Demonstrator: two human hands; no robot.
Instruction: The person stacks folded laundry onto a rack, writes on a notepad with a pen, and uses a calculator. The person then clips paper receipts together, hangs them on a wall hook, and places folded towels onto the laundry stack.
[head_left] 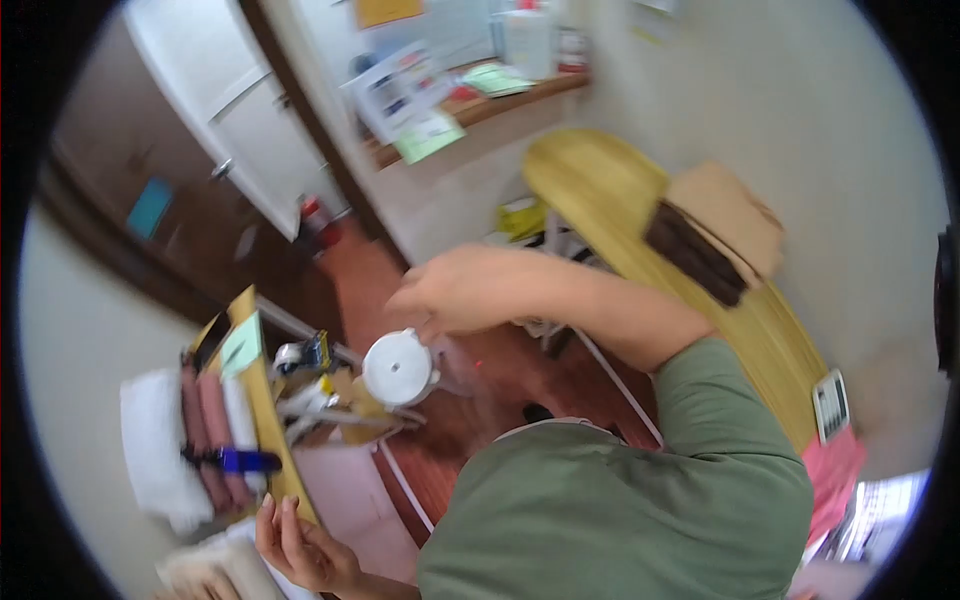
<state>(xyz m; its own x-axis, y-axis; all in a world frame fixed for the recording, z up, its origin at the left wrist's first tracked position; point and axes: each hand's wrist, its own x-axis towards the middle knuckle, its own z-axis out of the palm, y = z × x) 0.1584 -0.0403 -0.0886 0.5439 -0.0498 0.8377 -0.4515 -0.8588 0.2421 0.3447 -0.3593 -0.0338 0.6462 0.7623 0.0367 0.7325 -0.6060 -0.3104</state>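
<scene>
My right hand (455, 290), blurred by motion, reaches in from the right above the floor. Its fingertips are beside the edge of a round white lid (398, 368) on a container; whether they touch it or hold anything cannot be made out. At the lower left is my left hand (305, 550), fingers stretched out and nothing visible in it. It is near the narrow wooden table (262, 400), below a blue object (245, 460) beside rolled pink and white towels (205, 430).
A curved wooden table (600, 180) on the right bears a brown and tan bag (725, 225) and a calculator-like device (831, 405). A wall shelf (480, 115) holds papers and bottles. A red extinguisher (320, 222) stands near the door (255, 135).
</scene>
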